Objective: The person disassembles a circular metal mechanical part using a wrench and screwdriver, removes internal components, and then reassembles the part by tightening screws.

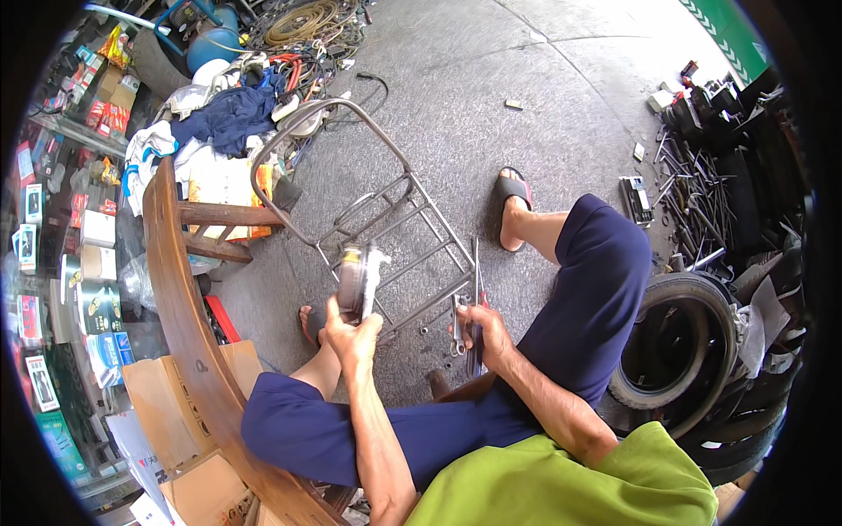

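Drum-shaped part: we see it at the centre-left of the frame, raised and blurred, gripped from below by the left hand.
Wrench and long tool: our right hand, right of centre, is closed around the wrench and the long tool.
Tube frame: it stands on the floor around mid-frame, behind the part.
Slip risk: a loose one-handed grip could let the part drop onto our sandalled foot.
Snag risk: bunched tools could catch the frame's bars and slide out.
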A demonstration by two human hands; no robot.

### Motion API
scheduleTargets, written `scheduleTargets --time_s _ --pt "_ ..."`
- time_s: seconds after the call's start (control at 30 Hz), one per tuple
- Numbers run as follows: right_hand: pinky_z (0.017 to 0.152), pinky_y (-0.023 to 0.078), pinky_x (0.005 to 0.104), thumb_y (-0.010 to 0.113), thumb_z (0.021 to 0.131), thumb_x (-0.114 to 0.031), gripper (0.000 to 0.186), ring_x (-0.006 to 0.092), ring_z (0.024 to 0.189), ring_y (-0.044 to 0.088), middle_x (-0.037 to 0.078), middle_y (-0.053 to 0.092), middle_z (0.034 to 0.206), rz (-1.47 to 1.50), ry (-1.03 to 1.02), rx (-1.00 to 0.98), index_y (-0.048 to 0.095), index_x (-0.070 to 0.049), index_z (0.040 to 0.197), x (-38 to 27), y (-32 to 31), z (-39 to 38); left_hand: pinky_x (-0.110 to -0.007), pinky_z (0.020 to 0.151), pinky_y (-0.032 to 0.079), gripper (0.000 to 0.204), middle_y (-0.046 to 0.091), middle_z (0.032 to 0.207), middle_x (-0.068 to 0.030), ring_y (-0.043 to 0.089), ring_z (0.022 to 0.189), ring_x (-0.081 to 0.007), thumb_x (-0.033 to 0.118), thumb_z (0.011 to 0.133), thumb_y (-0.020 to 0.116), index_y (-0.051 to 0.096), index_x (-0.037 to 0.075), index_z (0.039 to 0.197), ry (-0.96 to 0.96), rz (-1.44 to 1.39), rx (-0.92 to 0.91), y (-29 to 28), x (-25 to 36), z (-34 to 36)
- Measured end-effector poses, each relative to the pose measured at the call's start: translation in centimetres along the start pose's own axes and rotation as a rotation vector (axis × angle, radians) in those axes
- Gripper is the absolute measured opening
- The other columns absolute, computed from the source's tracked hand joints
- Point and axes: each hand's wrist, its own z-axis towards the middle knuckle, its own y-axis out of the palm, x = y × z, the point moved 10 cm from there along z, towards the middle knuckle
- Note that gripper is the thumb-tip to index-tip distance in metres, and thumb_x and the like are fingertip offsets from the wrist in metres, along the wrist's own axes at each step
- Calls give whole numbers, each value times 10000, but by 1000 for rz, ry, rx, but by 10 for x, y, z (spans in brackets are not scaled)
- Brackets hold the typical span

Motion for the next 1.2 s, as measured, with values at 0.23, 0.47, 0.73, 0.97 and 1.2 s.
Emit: scheduleTargets --time_s 0.23,0.47,0.73,0.97,1.2 --pt "433 383 261 633 862 -260 221 113 437 466 123 658 734 -19 7 46 576 -49 828 4 -6 2 -259 515 578 332 686 947 -206 715 780 -287 19 806 579 590 -71 1125 -588 -1094 -132 39 -47 -53" --pt "453 381 273 644 827 -252 222 131 455 483 117 641 685 2 9 164 577 -52 757 4 -13 2 -262 526 552 415 656 1084 -272 718 820 -243 36 821 588 559 -38 1228 -833 -1402 -301 88 -90 -82" --pt "451 397 276 654 827 -239 210 133 452 487 83 614 669 -35 0 180 578 -50 775 6 -17 5 -356 710 598 493 632 1220 -175 656 1090 -274 -26 819 545 518 9 1310 -805 -1492 -328 110 -96 -102" --pt "449 386 264 666 832 -214 174 112 456 476 12 557 634 -108 -3 204 590 -63 794 9 -18 8 -339 814 619 508 577 1312 -133 556 1248 -280 -62 859 536 461 -18 1360 -781 -1446 -343 124 -102 -111" --pt "442 375 264 665 840 -199 148 97 455 468 -4 545 605 -90 26 298 596 -79 786 10 -27 8 -356 853 616 448 542 1371 -96 502 1304 -255 34 947 563 453 8 1381 -729 -1394 -389 132 -91 -105"
